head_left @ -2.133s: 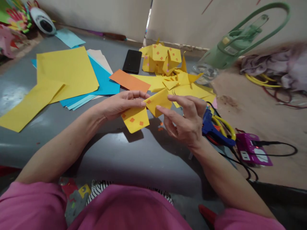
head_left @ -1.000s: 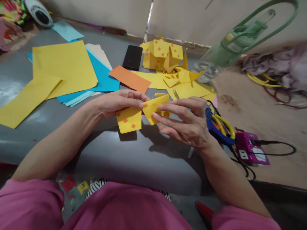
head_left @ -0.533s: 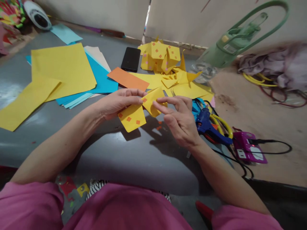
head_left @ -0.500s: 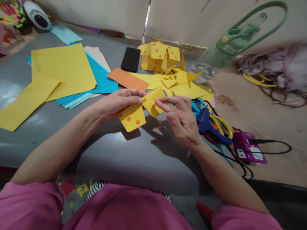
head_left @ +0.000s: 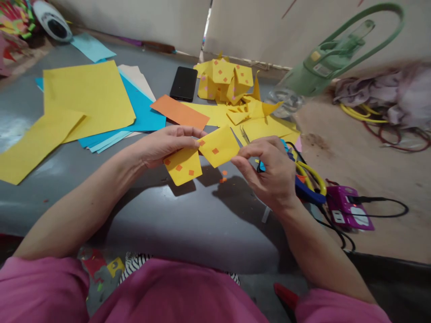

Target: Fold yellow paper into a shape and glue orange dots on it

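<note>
A yellow paper piece (head_left: 183, 168) with small orange diamonds is pinched between the thumb and fingers of my left hand (head_left: 168, 146). Its right-hand panel (head_left: 220, 146) lies flat and slants up to the right, also dotted with orange. The thumb and index finger of my right hand (head_left: 269, 170) are closed together at that panel's right edge. Below the paper, tiny orange bits (head_left: 224, 175) lie on the grey table (head_left: 188, 215). Past my right fingers, small metal tweezer-like tips (head_left: 244, 134) show; the rest of that tool is hidden.
At the back stands a spotted yellow paper model (head_left: 224, 78) beside a black phone (head_left: 183, 84). Yellow sheets (head_left: 89, 98), blue paper (head_left: 143, 112) and an orange strip (head_left: 180, 112) lie around. On the right are a green bottle (head_left: 310, 72), a blue-handled tool (head_left: 310, 193) and a purple power strip (head_left: 350, 208).
My right hand has moved right, from the middle of the right-hand panel to its edge. That panel was curled and is now flat. My left hand keeps its hold.
</note>
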`<state>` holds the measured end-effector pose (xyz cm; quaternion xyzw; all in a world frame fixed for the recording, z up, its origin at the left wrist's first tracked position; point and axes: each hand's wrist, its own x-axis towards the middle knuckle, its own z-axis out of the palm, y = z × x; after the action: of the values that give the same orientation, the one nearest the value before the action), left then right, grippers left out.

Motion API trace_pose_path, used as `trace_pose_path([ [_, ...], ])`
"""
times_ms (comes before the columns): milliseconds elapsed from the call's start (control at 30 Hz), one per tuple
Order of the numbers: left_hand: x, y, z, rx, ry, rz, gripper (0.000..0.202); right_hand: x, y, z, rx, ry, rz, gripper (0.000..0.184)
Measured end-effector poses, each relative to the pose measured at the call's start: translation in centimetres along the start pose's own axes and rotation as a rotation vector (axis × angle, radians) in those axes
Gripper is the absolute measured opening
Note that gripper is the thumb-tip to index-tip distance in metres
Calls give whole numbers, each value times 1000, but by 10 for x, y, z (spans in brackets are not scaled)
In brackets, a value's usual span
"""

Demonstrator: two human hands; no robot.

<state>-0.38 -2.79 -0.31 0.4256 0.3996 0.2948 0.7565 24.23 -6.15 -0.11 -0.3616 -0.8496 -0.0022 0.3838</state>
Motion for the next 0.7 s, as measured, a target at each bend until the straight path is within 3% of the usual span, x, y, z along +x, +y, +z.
trace_pose_path([
  [67, -1, 0, 1, 7, 0, 1, 21, 1, 0, 1, -34, -11, -51, 3],
  [233, -1, 1, 1, 26, -6, 0, 21, 0, 3, 2, -186, -35, -215, 20],
  [467, -1, 0, -1, 44, -16, -13, 23, -3, 2, 6, -317, -49, -296, 29],
  [700, -1, 0, -3, 48, -69, -55, 29, 0, -3, 0, -355, -129, -335, 28],
])
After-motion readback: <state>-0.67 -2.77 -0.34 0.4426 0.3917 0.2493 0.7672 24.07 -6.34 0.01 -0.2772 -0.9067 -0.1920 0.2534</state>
